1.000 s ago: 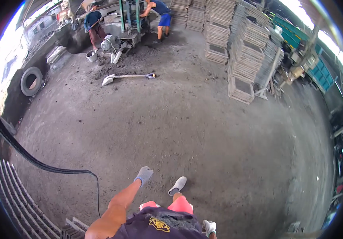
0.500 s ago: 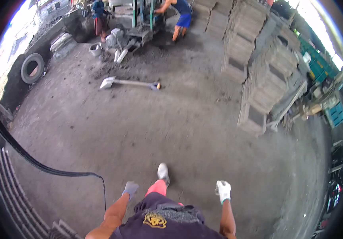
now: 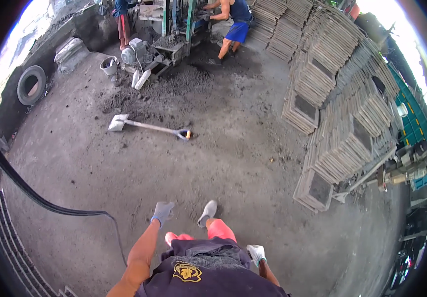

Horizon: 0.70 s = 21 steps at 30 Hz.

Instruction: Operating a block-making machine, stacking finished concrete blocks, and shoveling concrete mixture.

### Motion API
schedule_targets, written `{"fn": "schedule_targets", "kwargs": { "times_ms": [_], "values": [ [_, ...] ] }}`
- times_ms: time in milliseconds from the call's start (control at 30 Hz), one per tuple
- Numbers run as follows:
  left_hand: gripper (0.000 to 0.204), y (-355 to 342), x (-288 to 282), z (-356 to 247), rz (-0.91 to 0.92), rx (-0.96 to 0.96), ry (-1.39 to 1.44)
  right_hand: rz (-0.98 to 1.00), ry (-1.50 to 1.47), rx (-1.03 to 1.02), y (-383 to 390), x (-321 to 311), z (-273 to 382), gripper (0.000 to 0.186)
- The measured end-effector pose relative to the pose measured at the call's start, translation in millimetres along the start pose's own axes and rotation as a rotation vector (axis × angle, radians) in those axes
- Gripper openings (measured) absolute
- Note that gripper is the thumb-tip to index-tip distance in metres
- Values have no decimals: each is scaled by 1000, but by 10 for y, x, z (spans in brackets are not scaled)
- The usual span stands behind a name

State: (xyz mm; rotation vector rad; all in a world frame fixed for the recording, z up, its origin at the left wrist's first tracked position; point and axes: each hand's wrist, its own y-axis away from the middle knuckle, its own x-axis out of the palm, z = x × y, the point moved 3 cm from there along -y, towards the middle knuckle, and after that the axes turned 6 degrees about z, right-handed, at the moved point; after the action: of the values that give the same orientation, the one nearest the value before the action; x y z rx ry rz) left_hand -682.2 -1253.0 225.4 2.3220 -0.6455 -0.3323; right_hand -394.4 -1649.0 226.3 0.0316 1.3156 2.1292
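Plainly both gloved hands — left hand point(image 3: 162, 213), right hand point(image 3: 256, 253) — hang apart, empty; shovel point(image 3: 149, 127) lies well ahead.

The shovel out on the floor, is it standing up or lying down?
Lying down. The shovel rests flat on the concrete floor, blade left, handle grip right, apart from both gloved hands.

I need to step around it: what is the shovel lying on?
The shovel lies flat on the bare concrete floor, blade beside dark loose material. What is under the blade is hidden.

One shovel point(image 3: 149, 127), one tyre point(image 3: 31, 84), one bucket point(image 3: 109, 66), two gloved hands point(image 3: 162, 213), two co-workers point(image 3: 233, 22).
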Motion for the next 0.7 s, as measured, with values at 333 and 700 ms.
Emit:
{"fn": "schedule_targets", "kwargs": {
  "times_ms": [333,700],
  "values": [
    [10,-577,74,-202,-158,-187,179,106,270,-368,-1788,-374,2913,19],
    [16,-2621,253,-1998,-163,-22,341,195,223,-136,-2808,-183,4780,23]
  ]
}}
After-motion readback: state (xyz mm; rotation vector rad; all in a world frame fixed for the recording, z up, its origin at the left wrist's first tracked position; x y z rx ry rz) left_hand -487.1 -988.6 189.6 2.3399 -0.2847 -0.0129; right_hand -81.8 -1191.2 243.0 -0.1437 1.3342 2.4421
